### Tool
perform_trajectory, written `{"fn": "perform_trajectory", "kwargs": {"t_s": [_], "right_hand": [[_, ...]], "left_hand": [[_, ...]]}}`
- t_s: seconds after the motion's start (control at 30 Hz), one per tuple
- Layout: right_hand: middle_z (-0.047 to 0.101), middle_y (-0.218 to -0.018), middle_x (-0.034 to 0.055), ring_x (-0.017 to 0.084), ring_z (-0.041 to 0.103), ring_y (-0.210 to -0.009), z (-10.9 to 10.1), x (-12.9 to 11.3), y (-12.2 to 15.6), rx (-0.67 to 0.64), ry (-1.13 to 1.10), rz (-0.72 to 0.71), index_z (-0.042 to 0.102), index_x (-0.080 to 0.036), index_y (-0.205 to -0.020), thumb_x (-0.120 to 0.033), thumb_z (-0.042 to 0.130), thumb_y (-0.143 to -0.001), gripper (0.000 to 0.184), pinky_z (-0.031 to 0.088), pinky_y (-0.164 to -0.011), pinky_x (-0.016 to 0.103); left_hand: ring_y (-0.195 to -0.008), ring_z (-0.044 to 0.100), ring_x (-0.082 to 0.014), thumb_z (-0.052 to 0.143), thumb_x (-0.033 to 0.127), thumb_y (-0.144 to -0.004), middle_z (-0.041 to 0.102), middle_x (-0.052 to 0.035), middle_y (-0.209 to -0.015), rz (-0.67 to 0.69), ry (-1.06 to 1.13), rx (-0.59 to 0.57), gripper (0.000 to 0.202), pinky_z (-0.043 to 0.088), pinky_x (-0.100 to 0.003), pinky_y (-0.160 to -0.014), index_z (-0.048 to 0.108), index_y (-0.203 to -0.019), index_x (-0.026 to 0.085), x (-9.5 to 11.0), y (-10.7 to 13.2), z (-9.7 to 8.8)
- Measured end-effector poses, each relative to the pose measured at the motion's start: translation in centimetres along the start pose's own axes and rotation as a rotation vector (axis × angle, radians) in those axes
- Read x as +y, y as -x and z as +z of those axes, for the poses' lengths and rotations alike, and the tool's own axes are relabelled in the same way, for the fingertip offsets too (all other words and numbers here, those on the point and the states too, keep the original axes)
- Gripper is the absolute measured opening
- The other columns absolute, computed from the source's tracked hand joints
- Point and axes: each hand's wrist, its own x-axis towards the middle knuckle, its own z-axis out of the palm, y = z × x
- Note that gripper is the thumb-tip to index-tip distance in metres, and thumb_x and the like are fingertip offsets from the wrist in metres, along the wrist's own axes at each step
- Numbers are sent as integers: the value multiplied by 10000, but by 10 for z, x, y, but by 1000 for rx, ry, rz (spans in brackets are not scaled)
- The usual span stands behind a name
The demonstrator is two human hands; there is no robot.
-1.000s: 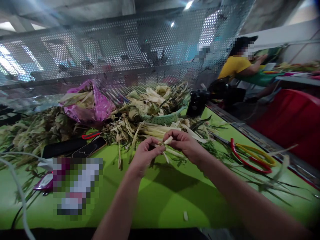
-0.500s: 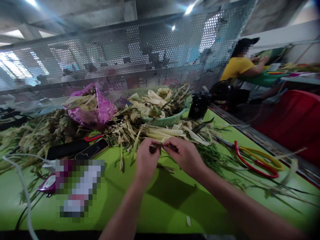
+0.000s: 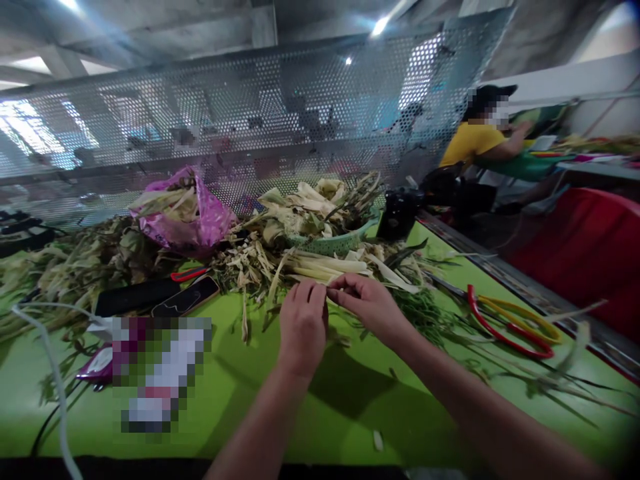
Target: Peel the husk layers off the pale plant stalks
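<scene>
The left hand [image 3: 303,327] is curled shut, back up, its fingertips meeting those of the right hand [image 3: 367,303], whose thumb and forefinger are pinched narrow and point left; whatever sits in the pinch is hidden. The stalks [image 3: 327,265] lie on the tabletop [image 3: 320,400] just beyond both sets of fingertips, long axis running left to right across the view. Both hands are near them, the right a shade nearer. A basket [image 3: 330,243] stands just behind the stalks; shears [image 3: 507,320] lie well apart to the right
</scene>
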Motion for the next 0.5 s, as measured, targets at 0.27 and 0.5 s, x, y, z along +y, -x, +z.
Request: {"fn": "perform_trajectory", "kwargs": {"t_s": [0.27, 0.5], "right_hand": [[571, -603, -14, 121, 466, -535, -2, 13, -5, 11, 54, 55, 639, -169, -789, -358, 615, -769, 192, 338, -507, 239], [577, -630, -12, 126, 479, -576, -11, 22, -15, -20, 6, 91, 638, -155, -741, -336, 621, -731, 182, 353, -567, 256]], "left_hand": [[-908, 566, -214, 518, 104, -817, 601, -74, -923, -53, 80, -100, 164, 454, -352, -814, 566, -945, 193, -2, -2, 4], [-977, 572, -198, 589, 49, -660, 577, -96, -1098, -197, 369, -294, 528, 462, -356, -889, 532, -1172, 169, -22, -10, -2]]}}
